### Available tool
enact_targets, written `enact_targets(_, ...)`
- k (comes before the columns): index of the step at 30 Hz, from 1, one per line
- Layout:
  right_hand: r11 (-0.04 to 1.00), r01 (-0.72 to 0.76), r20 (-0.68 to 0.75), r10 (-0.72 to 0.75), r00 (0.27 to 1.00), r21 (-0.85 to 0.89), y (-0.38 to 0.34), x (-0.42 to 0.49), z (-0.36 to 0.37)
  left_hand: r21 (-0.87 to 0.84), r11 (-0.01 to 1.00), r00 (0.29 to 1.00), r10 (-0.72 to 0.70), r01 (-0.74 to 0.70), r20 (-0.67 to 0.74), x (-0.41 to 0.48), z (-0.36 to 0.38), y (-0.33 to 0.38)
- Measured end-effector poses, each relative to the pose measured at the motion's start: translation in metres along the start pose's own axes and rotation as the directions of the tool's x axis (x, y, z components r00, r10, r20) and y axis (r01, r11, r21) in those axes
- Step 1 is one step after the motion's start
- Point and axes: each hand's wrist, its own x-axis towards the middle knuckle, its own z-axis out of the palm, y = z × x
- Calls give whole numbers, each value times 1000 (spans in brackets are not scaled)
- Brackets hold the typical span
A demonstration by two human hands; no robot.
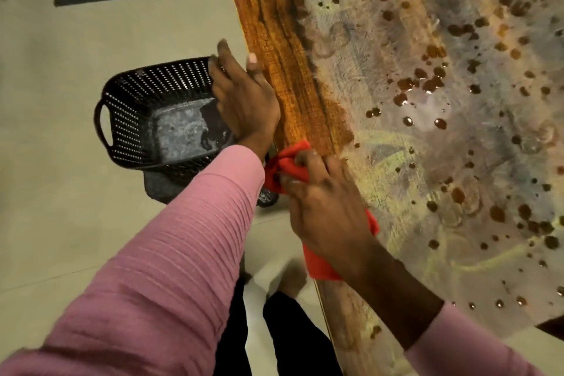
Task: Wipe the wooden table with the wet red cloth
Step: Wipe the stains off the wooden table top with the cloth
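Presently, the red cloth [283,163] is held bunched against the near edge of the wooden table [274,24], gripped by the curled fingers of the right hand [326,207]. The left hand [244,101] is laid at the same edge just beyond, its thumb set on the tabletop and its fingers extended. A bare wood strip is noted along that edge; beyond it, a pale smear [381,40] and brown droplets [427,82] are recorded. A black basket [128,107] is seen on the floor beside the table.
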Motion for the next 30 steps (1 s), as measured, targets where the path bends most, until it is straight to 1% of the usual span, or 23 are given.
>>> enact_targets(1,1000,24,6,-24,1000,6,3,-4,0,2,1000,1000,9,-9,10,-6,-2,-2)
enact_targets(2,1000,17,2,-17,1000,12,7,-5,-1,-4,1000,1000,16,-16,20,-13,-4,-4)
enact_targets(4,997,-78,-28,78,997,9,21,-2,-7,-33,999,999,25,-24,31,-28,-8,-10)
enact_targets(6,978,-208,-88,209,974,18,32,4,-12,-50,998,999,29,-27,45,-41,-11,-16)
enact_targets(7,969,-244,-103,245,964,26,33,5,-12,-56,998,998,28,-25,48,-47,-12,-17)
enact_targets(8,968,-251,-102,252,962,25,30,4,-12,-63,998,999,23,-20,50,-50,-12,-18)
enact_targets(10,983,-184,-67,185,981,20,15,-4,-8,-81,997,999,9,-5,44,-53,-12,-18)
enact_targets(14,999,18,-2,-18,1000,46,3,-33,-2,-68,997,999,22,-20,33,-52,-12,-18)
enact_targets(15,998,48,2,-49,999,49,9,-35,-4,-63,998,999,24,-22,32,-52,-12,-18)
enact_targets(16,998,44,6,-44,999,49,16,-35,-6,-64,998,999,25,-23,30,-52,-12,-18)
enact_targets(17,999,-4,3,4,1000,49,23,-33,-8,-70,997,999,22,-21,24,-52,-11,-18)
enact_targets(18,995,-84,-15,85,996,49,29,-31,-11,-78,997,1000,18,-17,17,-51,-10,-19)
enact_targets(20,966,-252,-70,255,964,51,40,-26,-15,-86,996,1000,15,-15,4,-51,-9,-20)
enact_targets(21,954,-298,-82,301,950,41,42,-26,-14,-85,996,1000,17,-17,-3,-51,-9,-21)
enact_targets(22,950,-310,-83,311,947,29,39,-27,-13,-84,996,1000,16,-16,-8,-50,-8,-22)
enact_targets(24,964,-264,-54,266,963,35,25,-31,-9,-81,997,1000,4,-6,-15,-49,-7,-23)
enact_targets(26,989,-143,-27,144,989,49,6,-43,-4,-73,997,1000,0,-2,-18,-50,-7,-23)
enact_targets(28,999,-3,6,2,1000,38,-4,-59,0,-61,998,1000,0,-1,-12,-51,-8,-22)
enact_targets(29,999,27,23,-28,999,38,-2,-63,1,-49,999,1000,0,-1,-10,-52,-9,-22)
enact_targets(30,999,15,22,-16,1000,44,2,-65,-1,-36,999,1000,0,-1,-7,-52,-9,-22)
